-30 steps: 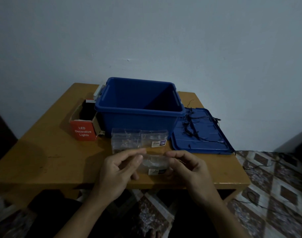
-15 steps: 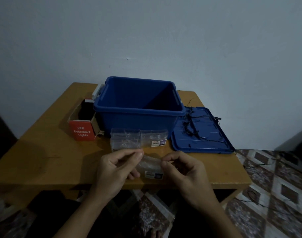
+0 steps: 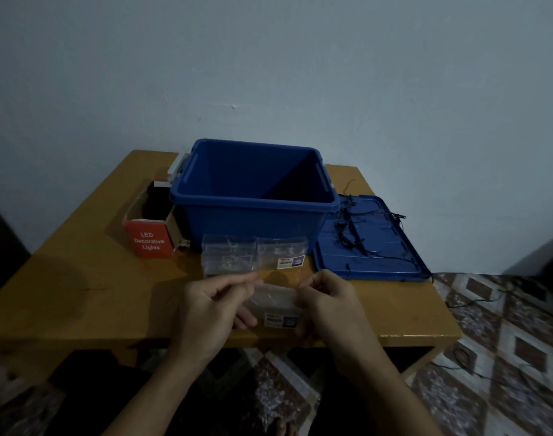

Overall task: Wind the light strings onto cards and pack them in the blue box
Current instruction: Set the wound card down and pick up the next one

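**Clear packet held in both grips at the near edge of the worktop**

The left grip [image 3: 212,313] and right grip [image 3: 331,309] each pinch one end of a small clear packet [image 3: 275,300] with a printed label, holding it just above the near edge of the wooden worktop [image 3: 80,294]. What it contains is too dim to tell. Two more clear packets [image 3: 229,258] lie side by side just beyond the hands, in front of the blue box [image 3: 253,228]. The box stands open in the middle of the worktop. Its blue lid [image 3: 379,259] lies flat to the right of it, with a dark, tangled light string [image 3: 350,228] spread across it. A red carton [image 3: 149,242] reading "LED Decorative Lights" stands open just left of the box. More dark cord trails over the patterned floor [image 3: 505,357] on the right.
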Tool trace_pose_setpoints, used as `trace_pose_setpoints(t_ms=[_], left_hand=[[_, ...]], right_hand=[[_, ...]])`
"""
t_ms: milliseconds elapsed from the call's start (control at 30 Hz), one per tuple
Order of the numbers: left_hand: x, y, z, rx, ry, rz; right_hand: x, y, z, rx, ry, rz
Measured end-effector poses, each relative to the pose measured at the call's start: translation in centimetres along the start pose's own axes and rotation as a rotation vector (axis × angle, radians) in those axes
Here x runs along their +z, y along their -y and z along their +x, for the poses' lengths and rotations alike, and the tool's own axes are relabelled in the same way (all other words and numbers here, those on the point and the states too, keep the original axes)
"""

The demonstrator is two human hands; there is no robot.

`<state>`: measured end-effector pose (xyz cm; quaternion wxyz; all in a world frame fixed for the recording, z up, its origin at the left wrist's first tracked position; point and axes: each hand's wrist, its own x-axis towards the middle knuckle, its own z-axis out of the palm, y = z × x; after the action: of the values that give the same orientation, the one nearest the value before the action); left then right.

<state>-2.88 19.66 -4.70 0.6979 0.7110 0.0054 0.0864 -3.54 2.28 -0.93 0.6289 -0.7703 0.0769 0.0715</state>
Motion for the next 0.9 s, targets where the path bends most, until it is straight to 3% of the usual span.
trace_pose_setpoints(t_ms=[333, 633, 900], left_hand=[[0.6, 0.0, -0.3, 0.077, -0.075, 0.159], [1.9, -0.4, 0.7, 0.019, -0.043, 0.186], [1.8, -0.6, 0.6, -0.001, -0.029, 0.199]], right_hand=[[-0.7, -0.2, -0.6, 0.039, -0.038, 0.274], [-0.2, -0.1, 2.5, -0.083, -0.244, 0.17], [0.9, -0.3, 3.4, -0.085, -0.2, 0.229]])
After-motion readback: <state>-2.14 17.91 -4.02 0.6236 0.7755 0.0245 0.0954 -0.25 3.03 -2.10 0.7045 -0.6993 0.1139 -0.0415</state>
